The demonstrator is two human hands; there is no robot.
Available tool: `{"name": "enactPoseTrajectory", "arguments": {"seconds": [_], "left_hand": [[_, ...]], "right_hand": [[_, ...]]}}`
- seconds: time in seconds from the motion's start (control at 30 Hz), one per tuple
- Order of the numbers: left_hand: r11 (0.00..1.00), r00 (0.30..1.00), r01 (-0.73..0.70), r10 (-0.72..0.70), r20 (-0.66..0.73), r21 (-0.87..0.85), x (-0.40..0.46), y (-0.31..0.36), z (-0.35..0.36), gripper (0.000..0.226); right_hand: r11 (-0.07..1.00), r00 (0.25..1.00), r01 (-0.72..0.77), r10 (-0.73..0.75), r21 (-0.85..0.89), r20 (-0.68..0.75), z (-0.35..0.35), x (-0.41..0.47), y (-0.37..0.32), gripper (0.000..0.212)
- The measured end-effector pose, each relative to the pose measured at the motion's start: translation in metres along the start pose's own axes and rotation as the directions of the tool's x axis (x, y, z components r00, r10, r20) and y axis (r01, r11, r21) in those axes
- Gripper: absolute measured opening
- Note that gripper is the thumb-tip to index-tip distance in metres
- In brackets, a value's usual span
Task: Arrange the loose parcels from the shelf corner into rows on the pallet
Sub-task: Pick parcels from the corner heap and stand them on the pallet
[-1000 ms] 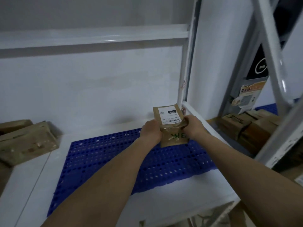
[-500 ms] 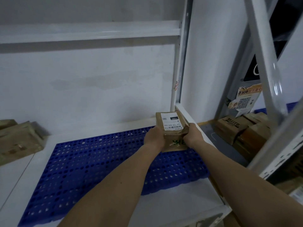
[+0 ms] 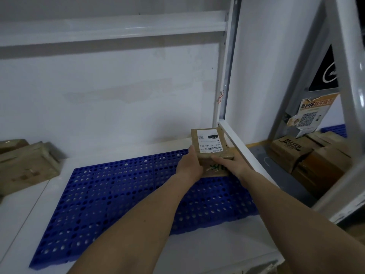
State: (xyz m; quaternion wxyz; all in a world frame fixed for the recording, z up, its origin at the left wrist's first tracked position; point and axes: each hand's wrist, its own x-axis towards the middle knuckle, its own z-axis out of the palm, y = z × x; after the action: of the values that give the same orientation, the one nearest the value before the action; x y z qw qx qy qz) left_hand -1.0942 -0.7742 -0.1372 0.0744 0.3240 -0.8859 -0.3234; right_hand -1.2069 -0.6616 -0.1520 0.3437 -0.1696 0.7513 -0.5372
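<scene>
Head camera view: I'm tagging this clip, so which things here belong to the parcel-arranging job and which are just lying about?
Part of the job:
- labelled parcel, gripped by left hand and right hand
- blue pallet, at whose far right corner the parcel sits
- loose parcels at the shelf's left end

Lying about:
- cardboard boxes beyond the rack
- torn QR-code poster

left boxes (image 3: 25, 167) cropped; parcel label (image 3: 209, 142) unreadable

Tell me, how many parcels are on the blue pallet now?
1: the labelled parcel sits at the blue pallet's far right corner, with the left hand and right hand on its sides. None looks hidden there.
</scene>
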Motion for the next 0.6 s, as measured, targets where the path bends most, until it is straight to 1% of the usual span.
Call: {"name": "enactPoseTrajectory", "arguments": {"seconds": [0.03, 0.1, 0.23, 0.33, 0.5, 0.6], "left_hand": [[1.0, 1.0, -0.012, 0.012, 0.003, 0.006, 0.0, -0.001, -0.001, 0.073], [0.999, 1.0, -0.028, 0.028, 0.009, 0.03, 0.001, -0.003, -0.004, 0.075], [0.997, 1.0, -0.012, 0.013, -0.01, 0.082, 0.003, -0.012, -0.014, 0.066], [0.989, 0.999, 0.031, -0.025, -0.04, 0.143, 0.004, -0.026, -0.025, 0.058], [0.975, 0.991, 0.112, -0.094, -0.099, 0.193, 0.002, -0.045, -0.043, 0.045], [0.974, 0.987, 0.111, -0.085, -0.134, 0.198, 0.003, -0.048, -0.047, 0.042]], "right_hand": [[1.0, 1.0, 0.0, 0.0, -0.015, 0.001, 0.001, 0.002, 0.001, 0.08], [0.998, 1.0, 0.003, -0.003, -0.056, 0.006, 0.002, 0.005, 0.001, 0.084], [0.994, 1.0, 0.01, -0.01, -0.107, 0.003, 0.017, 0.007, 0.001, 0.091], [0.99, 0.999, 0.039, -0.037, -0.137, 0.015, 0.036, 0.009, 0.001, 0.086], [0.965, 0.997, 0.077, -0.066, -0.249, 0.049, 0.065, 0.012, -0.002, 0.079], [0.934, 0.988, 0.144, -0.12, -0.327, 0.094, 0.072, 0.013, -0.006, 0.069]]}}
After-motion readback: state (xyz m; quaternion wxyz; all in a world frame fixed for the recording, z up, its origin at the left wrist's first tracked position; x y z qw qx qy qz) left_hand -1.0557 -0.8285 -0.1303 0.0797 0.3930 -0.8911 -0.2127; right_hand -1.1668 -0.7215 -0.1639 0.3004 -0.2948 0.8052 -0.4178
